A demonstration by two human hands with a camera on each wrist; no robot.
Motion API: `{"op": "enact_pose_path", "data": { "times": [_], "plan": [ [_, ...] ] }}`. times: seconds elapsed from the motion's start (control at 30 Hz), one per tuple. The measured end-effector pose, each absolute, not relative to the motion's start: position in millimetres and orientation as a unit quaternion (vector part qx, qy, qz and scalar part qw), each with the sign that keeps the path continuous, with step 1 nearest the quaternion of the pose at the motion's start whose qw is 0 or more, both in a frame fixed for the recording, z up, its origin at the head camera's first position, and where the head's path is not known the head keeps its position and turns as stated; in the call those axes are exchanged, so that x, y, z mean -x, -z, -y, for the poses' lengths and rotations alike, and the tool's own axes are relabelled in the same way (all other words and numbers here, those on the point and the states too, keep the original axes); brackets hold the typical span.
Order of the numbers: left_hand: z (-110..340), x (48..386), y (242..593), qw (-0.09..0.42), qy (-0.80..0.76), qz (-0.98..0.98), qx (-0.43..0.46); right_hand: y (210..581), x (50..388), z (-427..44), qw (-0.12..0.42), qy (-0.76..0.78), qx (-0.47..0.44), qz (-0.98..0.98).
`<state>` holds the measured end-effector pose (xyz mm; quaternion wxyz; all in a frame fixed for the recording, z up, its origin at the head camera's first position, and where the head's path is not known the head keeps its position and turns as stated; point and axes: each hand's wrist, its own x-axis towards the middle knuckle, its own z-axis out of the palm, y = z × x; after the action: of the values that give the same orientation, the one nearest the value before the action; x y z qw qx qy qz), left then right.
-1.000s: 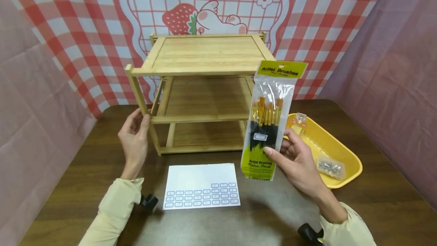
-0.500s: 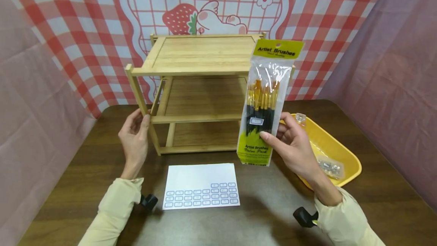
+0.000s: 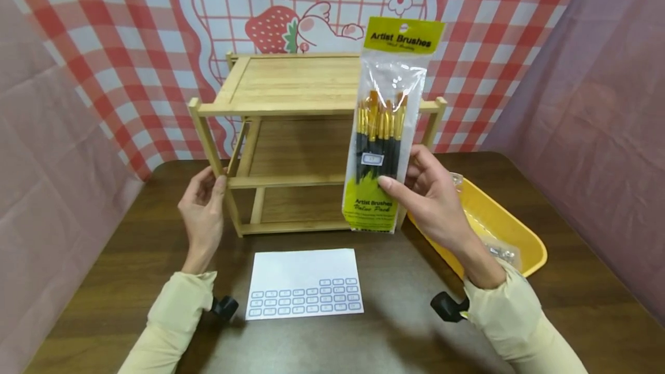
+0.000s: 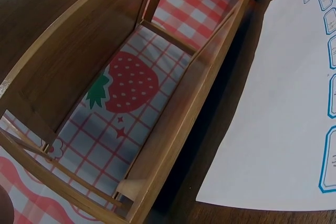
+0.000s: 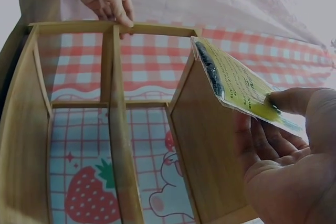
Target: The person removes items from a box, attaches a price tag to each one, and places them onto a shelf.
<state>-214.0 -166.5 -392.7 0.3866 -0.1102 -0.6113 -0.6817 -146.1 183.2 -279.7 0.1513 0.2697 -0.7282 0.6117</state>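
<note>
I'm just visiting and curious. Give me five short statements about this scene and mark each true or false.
1. The left grip holds the wooden rack. True.
2. The right grip holds the brush pack. True.
3. The yellow basin stands on the wooden rack. False: it is on the table, to the right of the rack.
4. The printed white sheet lies on the table. True.
5. The brush pack's top is blue. False: its printed header is yellow-green.

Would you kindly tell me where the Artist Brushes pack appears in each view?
Head: the Artist Brushes pack, right of centre, in the right hand.
Left wrist: not in it.
Right wrist: right of centre, in that same hand.
Shared landmark: the three-tier wooden shelf.
</note>
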Motion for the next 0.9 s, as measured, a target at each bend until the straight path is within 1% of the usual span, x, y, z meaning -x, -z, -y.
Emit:
{"op": "enact_pose_path", "data": {
  "times": [0.43,0.9],
  "plan": [
    [165,214,390,0.389,0.679,0.613,0.108,270,166,-179,0.166,-0.627,-0.288,0.705],
    [165,215,394,0.394,0.678,0.610,0.110,252,178,-177,0.176,-0.619,-0.304,0.703]
  ]
}}
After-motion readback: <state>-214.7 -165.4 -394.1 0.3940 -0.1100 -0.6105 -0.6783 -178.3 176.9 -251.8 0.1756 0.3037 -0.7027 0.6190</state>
